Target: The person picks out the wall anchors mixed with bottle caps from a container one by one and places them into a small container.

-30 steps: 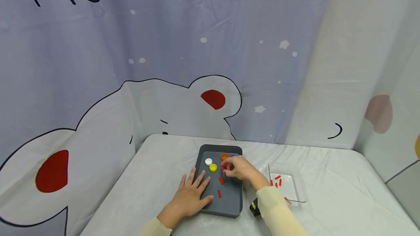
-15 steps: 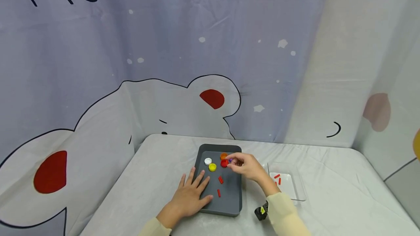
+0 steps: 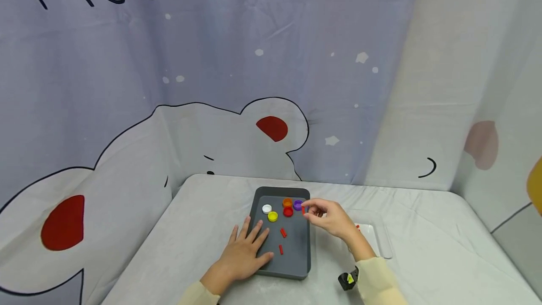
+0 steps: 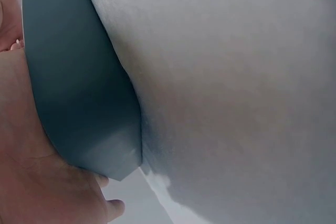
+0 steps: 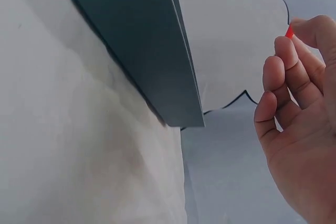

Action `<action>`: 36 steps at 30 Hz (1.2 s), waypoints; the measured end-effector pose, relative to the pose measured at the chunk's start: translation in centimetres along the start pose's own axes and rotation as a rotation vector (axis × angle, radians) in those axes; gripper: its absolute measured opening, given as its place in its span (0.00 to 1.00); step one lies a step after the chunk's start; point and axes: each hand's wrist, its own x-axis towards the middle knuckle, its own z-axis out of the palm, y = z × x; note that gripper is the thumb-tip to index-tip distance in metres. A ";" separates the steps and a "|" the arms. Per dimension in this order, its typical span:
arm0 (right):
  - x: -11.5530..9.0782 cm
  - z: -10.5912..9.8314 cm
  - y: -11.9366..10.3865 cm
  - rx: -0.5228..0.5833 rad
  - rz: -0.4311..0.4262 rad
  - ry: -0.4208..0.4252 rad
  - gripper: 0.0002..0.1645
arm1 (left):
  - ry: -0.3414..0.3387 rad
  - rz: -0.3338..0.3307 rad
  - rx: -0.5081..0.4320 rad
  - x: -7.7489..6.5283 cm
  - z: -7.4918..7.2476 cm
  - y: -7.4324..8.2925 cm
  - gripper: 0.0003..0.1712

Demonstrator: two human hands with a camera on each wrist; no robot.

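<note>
My right hand [image 3: 332,220] pinches a small red stick [image 3: 303,210] between thumb and fingertips, above the right edge of a grey tray [image 3: 292,267]. In the right wrist view only a bit of the red stick [image 5: 289,31] shows between the fingertips. My left hand [image 3: 242,255] rests with spread fingers on the tray's left edge. On the tray stand small round caps: white [image 3: 267,209], yellow [image 3: 273,216], orange [image 3: 287,203], red [image 3: 288,212] and purple [image 3: 298,205]. Two more red sticks lie there, an upper stick [image 3: 283,233] and a lower stick [image 3: 281,249].
Right of the tray stands a clear plastic box [image 3: 385,239], partly hidden by my right forearm; a red piece [image 3: 357,226] shows inside. A black wrist device [image 3: 347,280] hangs by the right sleeve. A white cloth [image 3: 427,244] covers the table, with a printed curtain behind.
My right hand has drawn back to the right, from over the red cap to the tray's right edge, uncovering the red and purple caps. The left hand has stayed in place.
</note>
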 end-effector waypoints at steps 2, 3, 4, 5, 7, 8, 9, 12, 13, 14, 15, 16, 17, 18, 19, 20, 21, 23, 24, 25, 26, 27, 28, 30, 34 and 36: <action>-0.3 -0.3 0.7 0.004 -0.005 0.005 0.13 | 0.001 0.004 -0.002 0.0 0.0 0.0 0.43; -0.5 -0.4 1.0 0.010 -0.006 0.006 0.13 | 0.001 0.004 -0.002 0.0 0.0 0.0 0.43; -0.6 -0.6 1.3 0.016 -0.007 0.005 0.14 | 0.001 0.006 -0.003 0.0 0.0 0.0 0.43; -0.8 -0.8 1.5 0.021 -0.008 0.006 0.14 | 0.002 0.007 -0.003 0.0 0.0 0.0 0.43; -1.1 -1.1 1.7 0.022 -0.009 0.011 0.14 | 0.005 0.010 -0.002 0.0 0.0 0.0 0.43; -1.2 -1.3 1.8 0.020 -0.006 0.016 0.13 | 0.008 0.013 0.000 0.1 0.0 0.0 0.43; -1.4 -1.5 1.9 0.016 -0.007 0.019 0.13 | 0.009 0.014 0.003 0.1 0.0 -0.1 0.43; -1.8 -2.0 2.1 0.010 0.012 0.025 0.13 | 0.009 0.018 0.009 0.1 0.0 -0.1 0.42; -2.0 -2.2 2.2 0.002 0.023 0.028 0.13 | 0.009 0.020 0.010 0.0 -0.1 0.0 0.42; -2.1 -2.4 2.2 0.000 0.036 0.029 0.13 | 0.011 0.025 0.005 0.0 -0.1 0.0 0.42; -2.3 -2.7 2.3 -0.006 0.047 0.031 0.13 | 0.008 0.025 0.005 0.0 -0.2 0.0 0.43; -2.4 -2.9 2.3 -0.009 0.062 0.033 0.13 | 0.009 0.027 0.002 0.0 -0.2 0.0 0.43; -2.6 -3.1 2.3 -0.015 0.071 0.037 0.13 | 0.008 0.027 0.001 0.0 -0.2 0.0 0.42; -2.7 -3.3 2.3 -0.018 0.077 0.039 0.14 | 0.008 0.027 -0.002 0.0 -0.2 0.0 0.42; -2.8 -3.5 2.4 -0.018 0.085 0.043 0.14 | 0.010 0.028 -0.003 0.0 -0.2 0.0 0.42; -3.0 -3.7 2.4 -0.015 0.087 0.047 0.14 | 0.012 0.028 -0.003 0.0 -0.1 0.0 0.43; -3.1 -4.0 2.4 -0.014 0.086 0.051 0.14 | 0.010 0.024 0.001 0.0 -0.1 -0.1 0.43; -3.3 -4.3 2.4 -0.004 0.084 0.061 0.14 | 0.012 0.022 0.000 0.1 0.0 -0.1 0.43; -3.5 -4.5 2.4 0.001 0.085 0.063 0.14 | 0.012 0.022 0.003 0.2 0.1 -0.2 0.43; -3.6 -4.7 2.5 0.001 0.081 0.066 0.14 | 0.012 0.021 0.004 0.2 0.1 -0.2 0.43; -3.7 -4.8 2.4 -0.001 0.079 0.068 0.14 | 0.012 0.019 0.004 0.2 0.2 -0.2 0.43; -3.8 -5.0 2.5 -0.001 0.083 0.071 0.14 | 0.009 0.016 0.004 0.2 0.2 -0.2 0.43; -4.0 -5.2 2.5 -0.002 0.085 0.075 0.14 | 0.009 0.015 0.004 0.2 0.2 -0.2 0.43; -4.3 -5.5 2.5 -0.006 0.095 0.079 0.14 | 0.007 0.012 0.004 0.1 0.2 -0.2 0.43; -5.1 -6.4 2.7 -0.017 0.106 0.099 0.16 | 0.009 0.014 0.007 0.1 0.1 -0.2 0.43; -5.5 -6.8 2.9 -0.021 0.105 0.105 0.16 | 0.007 0.015 0.006 0.1 0.1 -0.2 0.43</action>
